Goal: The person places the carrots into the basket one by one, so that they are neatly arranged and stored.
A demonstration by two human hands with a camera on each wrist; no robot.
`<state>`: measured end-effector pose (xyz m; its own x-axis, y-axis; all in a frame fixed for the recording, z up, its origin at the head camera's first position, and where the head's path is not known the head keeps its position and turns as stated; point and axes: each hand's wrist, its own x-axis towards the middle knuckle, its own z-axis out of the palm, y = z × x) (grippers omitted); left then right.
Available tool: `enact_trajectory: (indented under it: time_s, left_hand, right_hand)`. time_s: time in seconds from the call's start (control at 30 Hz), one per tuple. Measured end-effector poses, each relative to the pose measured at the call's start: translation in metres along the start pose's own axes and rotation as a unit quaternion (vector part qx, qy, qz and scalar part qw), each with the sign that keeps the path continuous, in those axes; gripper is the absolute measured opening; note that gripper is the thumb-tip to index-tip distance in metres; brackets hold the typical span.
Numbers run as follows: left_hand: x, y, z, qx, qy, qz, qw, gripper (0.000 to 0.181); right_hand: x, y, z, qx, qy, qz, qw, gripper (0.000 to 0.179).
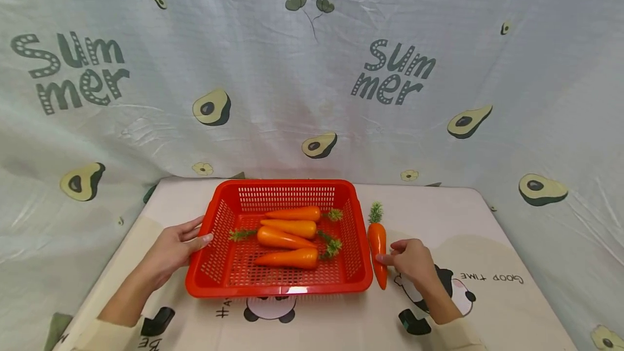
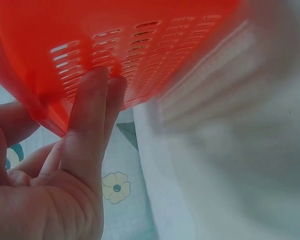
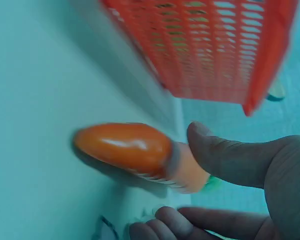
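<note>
A red plastic basket point(image 1: 280, 290) with slotted walls stands on the table, with several orange carrots point(image 1: 287, 258) with green tops lying in it. My left hand point(image 1: 168, 253) holds the basket's left side; its thumb is over the rim and its fingers point(image 2: 87, 107) lie against the outer wall. Just outside the basket's right wall another carrot point(image 1: 377, 245) lies lengthwise, its green top pointing away. At this carrot is my right hand point(image 1: 411, 259), with the thumb over it in the head view. The right wrist view shows thumb and fingers point(image 3: 172, 222) spread apart, not closed on the carrot point(image 3: 125, 147).
The pale table point(image 1: 468, 215) carries panda drawings and lettering. Two black curved pieces point(image 1: 414, 322) show near the wrists, one by each forearm. A hanging cloth point(image 1: 273, 58) printed with avocados and "summer" closes off the back and sides.
</note>
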<state>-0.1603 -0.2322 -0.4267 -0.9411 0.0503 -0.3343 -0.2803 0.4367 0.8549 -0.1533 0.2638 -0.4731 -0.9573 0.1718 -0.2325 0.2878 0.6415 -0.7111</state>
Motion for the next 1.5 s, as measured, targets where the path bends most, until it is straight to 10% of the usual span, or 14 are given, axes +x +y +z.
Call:
enact_trajectory:
  time_s: [0.4,1.5]
  left_hand:
    - [-0.002,-0.001,0.002,-0.016,-0.001,-0.005,0.9999,0.078]
    - [-0.002,0.001,0.001,-0.016,0.006,0.001,0.9999,0.077]
  right_hand:
    - [0.008,-0.009,0.019,-0.071,0.024,-0.004,0.9972,0.025]
    - [0.0,-0.049,-0.023,0.018,-0.016,-0.063,0.9978,0.033]
